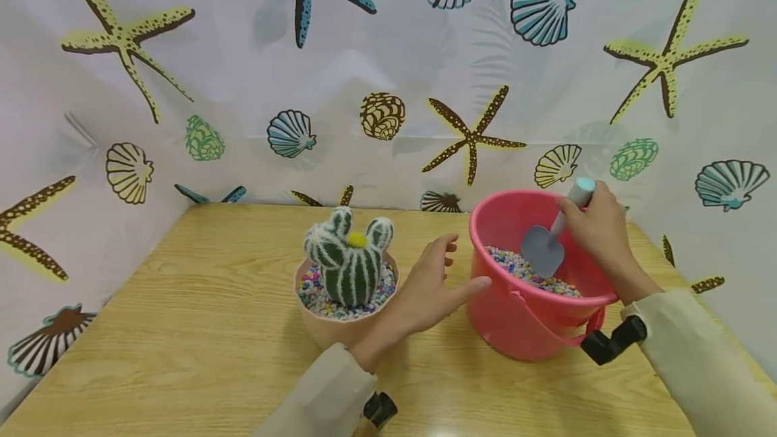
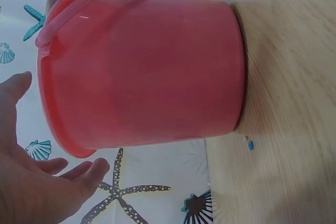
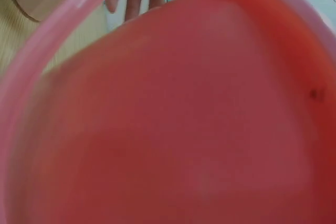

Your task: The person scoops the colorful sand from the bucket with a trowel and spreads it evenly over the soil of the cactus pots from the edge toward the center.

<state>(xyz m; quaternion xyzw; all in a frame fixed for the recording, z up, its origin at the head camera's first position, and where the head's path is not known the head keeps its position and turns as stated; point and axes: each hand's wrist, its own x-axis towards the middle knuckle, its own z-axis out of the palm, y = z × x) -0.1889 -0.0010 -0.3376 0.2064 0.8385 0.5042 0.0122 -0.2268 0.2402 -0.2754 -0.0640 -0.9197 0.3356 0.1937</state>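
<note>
My right hand (image 1: pixel 599 229) grips the grey handle of a small trowel (image 1: pixel 542 252) above the pink bucket (image 1: pixel 510 329). The trowel's blade points down into the bucket, at the small multicoloured pebbles (image 1: pixel 506 260) inside. Its tip is near the pebbles; whether it touches them I cannot tell. Between the bucket and a plant pot, my left hand (image 1: pixel 427 285) is held with fingers spread and nothing in them. The left wrist view shows that hand (image 2: pixel 42 182) beside the bucket's rim, apart from it. A knitted green cactus (image 1: pixel 351 275) stands upright among coloured pebbles in the peach pot (image 1: pixel 324 329).
The bucket's handle (image 1: pixel 546 329) hangs down its near side. A tiny blue pebble (image 2: pixel 251 145) lies on the wooden table (image 1: pixel 182 329) near the bucket's base. A cloth (image 1: pixel 340 73) with starfish and shells hangs behind the table and at its sides.
</note>
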